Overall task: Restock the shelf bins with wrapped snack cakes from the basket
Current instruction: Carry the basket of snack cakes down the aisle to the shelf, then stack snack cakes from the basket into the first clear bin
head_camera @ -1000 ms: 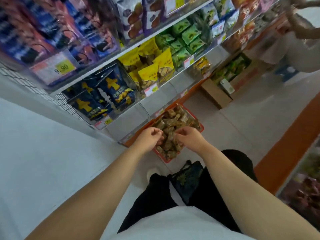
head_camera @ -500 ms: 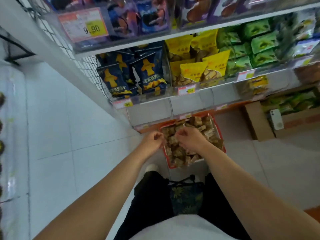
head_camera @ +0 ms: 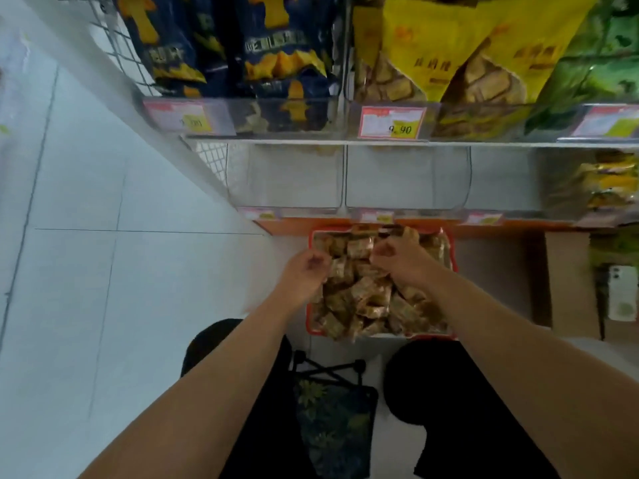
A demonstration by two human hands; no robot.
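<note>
On the floor at the shelf's foot, a red basket [head_camera: 453, 267] holds the heaped wrapped snack cakes [head_camera: 359, 299]. Both hands reach in: left hand [head_camera: 306, 271] at nine o'clock, right hand [head_camera: 401, 255] at twelve, fingers curled, apparently around cakes. Clear shelf bins [head_camera: 345, 178] sit above.
</note>
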